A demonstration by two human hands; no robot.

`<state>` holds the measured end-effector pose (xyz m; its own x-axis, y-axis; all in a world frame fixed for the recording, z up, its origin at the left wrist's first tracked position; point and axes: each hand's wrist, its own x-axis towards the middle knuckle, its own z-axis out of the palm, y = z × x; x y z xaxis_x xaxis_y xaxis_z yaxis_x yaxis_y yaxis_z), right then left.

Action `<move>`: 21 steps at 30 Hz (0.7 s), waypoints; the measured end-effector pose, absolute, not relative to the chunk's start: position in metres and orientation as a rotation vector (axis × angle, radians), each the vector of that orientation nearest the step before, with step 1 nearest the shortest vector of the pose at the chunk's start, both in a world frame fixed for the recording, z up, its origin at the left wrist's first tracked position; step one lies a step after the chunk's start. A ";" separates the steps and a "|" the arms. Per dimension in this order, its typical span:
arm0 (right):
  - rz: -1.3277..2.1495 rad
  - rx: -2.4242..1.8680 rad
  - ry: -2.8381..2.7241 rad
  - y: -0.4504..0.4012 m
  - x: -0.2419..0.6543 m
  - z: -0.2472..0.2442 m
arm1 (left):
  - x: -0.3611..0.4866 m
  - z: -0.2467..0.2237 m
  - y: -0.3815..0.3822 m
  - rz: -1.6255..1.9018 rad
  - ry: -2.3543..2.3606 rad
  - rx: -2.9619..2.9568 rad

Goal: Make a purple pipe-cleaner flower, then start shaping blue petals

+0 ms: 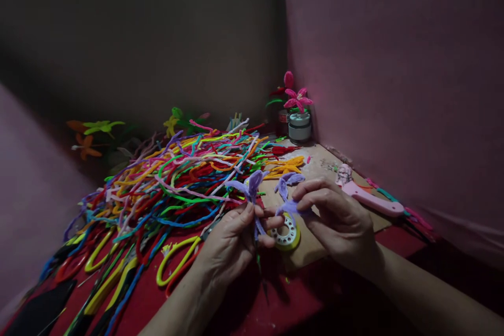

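Observation:
My left hand (236, 231) pinches a purple pipe-cleaner flower (254, 185) by its base, petals up. Its thin stem hangs below the fingers, with a bit of green on it. To the right, my right hand (340, 220) has thumb and fingertips closed on a purple pipe-cleaner petal (289, 207), held close to the flower. More purple petals (290, 179) show just behind these fingers. Beneath and between both hands a roll of yellow tape (292, 239) with a white holed core lies on the brown board (315, 257).
A large heap of coloured pipe cleaners (189, 168) spreads to the left. Yellow-handled scissors (173, 262) and pliers (108, 289) lie in front of it. Orange petals (283, 167), a pink-handled tool (374, 199) and a grey pot (300, 127) with a pink flower (298, 98) stand or lie behind.

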<state>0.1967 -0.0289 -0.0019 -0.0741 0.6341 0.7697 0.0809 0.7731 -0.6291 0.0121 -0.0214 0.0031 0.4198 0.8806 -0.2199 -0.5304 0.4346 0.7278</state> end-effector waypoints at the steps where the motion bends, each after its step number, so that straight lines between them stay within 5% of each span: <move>1: 0.554 -0.581 -1.577 -0.029 0.198 -0.003 | 0.012 0.003 -0.022 0.948 0.647 0.634; 11: 0.931 -0.678 -1.377 -0.022 0.210 -0.014 | 0.016 0.006 -0.028 0.908 0.676 0.680; 21: -0.342 -1.649 -1.898 -0.021 0.297 -0.050 | 0.017 0.010 -0.026 1.006 0.720 0.673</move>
